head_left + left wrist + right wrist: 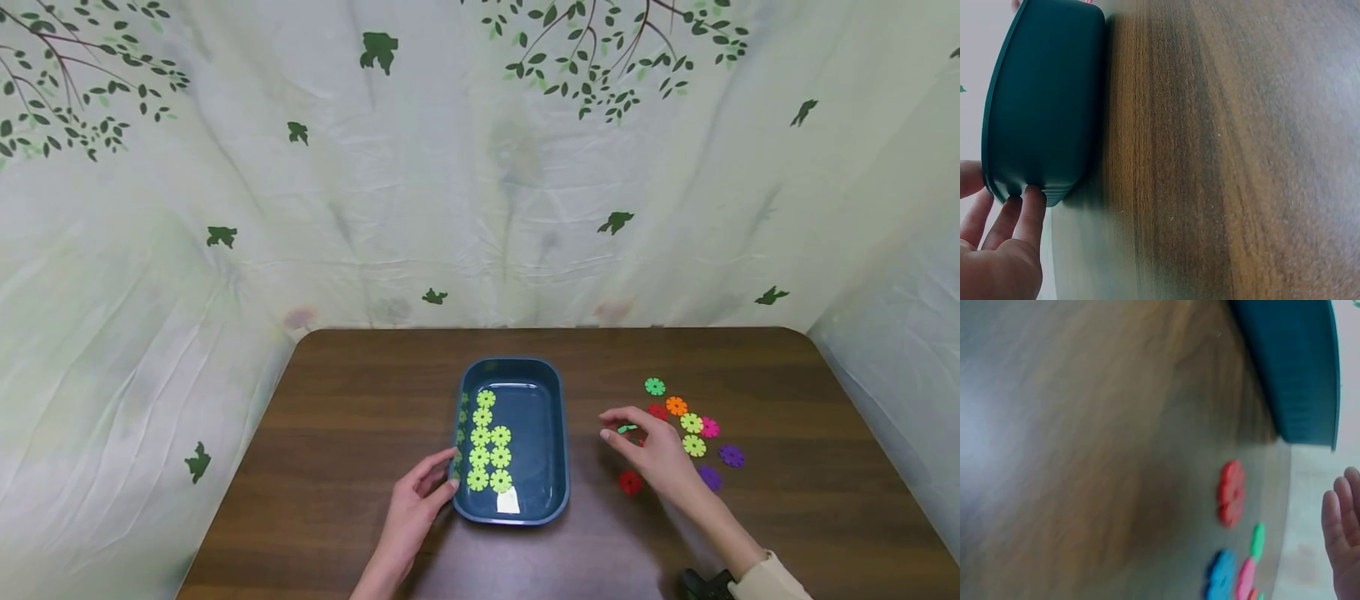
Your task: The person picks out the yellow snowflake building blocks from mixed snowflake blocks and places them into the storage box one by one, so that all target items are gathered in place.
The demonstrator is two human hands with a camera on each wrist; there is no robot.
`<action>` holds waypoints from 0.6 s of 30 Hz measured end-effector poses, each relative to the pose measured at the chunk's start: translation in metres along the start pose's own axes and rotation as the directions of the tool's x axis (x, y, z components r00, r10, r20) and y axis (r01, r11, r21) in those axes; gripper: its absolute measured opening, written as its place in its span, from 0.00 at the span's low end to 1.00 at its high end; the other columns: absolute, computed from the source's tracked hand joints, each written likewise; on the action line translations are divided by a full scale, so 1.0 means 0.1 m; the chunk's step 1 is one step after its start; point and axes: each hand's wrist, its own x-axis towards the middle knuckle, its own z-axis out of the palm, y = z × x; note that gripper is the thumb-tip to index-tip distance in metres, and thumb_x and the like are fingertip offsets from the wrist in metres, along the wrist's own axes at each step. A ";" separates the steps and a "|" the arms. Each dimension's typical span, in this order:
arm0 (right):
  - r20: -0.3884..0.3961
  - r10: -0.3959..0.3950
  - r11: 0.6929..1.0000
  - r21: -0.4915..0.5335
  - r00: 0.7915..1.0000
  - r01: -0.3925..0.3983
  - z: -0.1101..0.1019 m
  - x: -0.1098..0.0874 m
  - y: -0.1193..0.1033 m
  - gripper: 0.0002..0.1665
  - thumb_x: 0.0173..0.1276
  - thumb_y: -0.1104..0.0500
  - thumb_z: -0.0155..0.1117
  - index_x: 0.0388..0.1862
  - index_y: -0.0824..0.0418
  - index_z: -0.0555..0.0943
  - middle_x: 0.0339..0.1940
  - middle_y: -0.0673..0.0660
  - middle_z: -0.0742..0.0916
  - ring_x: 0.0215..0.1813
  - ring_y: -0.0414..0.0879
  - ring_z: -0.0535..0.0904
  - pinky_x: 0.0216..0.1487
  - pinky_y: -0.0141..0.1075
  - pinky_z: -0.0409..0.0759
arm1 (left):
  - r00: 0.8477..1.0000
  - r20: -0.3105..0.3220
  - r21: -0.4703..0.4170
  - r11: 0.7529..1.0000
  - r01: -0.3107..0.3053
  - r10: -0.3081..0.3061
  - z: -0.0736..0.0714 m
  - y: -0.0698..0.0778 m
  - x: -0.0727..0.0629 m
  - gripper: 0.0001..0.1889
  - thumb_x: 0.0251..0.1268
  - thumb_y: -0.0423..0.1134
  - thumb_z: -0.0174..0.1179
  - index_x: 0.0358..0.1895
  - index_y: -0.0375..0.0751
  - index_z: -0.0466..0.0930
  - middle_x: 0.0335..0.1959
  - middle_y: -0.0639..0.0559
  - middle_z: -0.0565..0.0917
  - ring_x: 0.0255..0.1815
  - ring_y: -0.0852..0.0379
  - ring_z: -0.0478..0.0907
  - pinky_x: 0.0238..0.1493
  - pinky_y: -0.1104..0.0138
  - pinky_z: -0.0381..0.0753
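A blue rectangular tray (536, 442) holds several yellow-green flower-shaped pieces (480, 436) laid flat in two columns along its left side. My left hand (417, 500) grips the tray's left wall, thumb at the rim; the left wrist view shows its fingers (1030, 215) against the outer wall of the tray (1047, 94). To the right of the tray, my right hand (654, 450) hovers above loose flower pieces, thumb and fingers apart. A green piece (627, 428) shows beneath its fingertips. In the right wrist view the hand (1349, 531) has straight fingers and holds nothing.
Around the right hand lie loose flower pieces: a red one (631, 482), an orange one (677, 406), a green one (655, 387), a pink one (709, 427), a purple one (731, 456) and yellow-green ones (693, 446). A leaf-printed cloth (480, 208) hangs behind the brown table (360, 400).
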 end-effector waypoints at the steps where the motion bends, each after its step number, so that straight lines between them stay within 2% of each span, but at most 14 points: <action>1: -0.002 0.002 1.000 -0.013 1.000 -0.002 -0.02 -0.02 0.03 0.17 0.66 0.52 0.69 0.51 0.56 0.83 0.46 0.51 0.86 0.43 0.44 0.80 0.46 0.38 0.81 | 1.000 0.000 0.002 1.000 0.001 -0.001 0.00 0.00 0.00 0.23 0.61 0.29 0.64 0.61 0.43 0.79 0.64 0.46 0.75 0.61 0.46 0.74 0.52 0.66 0.76; 11: -0.009 0.050 0.988 -0.143 0.999 -0.051 -0.37 -0.18 0.29 0.18 0.67 0.58 0.68 0.56 0.56 0.81 0.48 0.51 0.86 0.45 0.45 0.81 0.43 0.33 0.80 | 1.000 -0.004 0.006 1.000 0.003 -0.003 0.00 -0.01 -0.01 0.22 0.62 0.31 0.65 0.60 0.46 0.80 0.64 0.46 0.76 0.61 0.46 0.74 0.53 0.66 0.76; 18: -0.043 0.054 0.963 -0.263 0.998 -0.063 -0.57 -0.23 0.47 0.18 0.66 0.61 0.69 0.55 0.56 0.81 0.49 0.52 0.85 0.48 0.49 0.81 0.45 0.39 0.81 | 1.000 0.002 0.005 1.000 0.000 0.000 -0.01 -0.01 0.00 0.22 0.61 0.30 0.64 0.60 0.44 0.80 0.64 0.46 0.76 0.61 0.46 0.74 0.52 0.67 0.76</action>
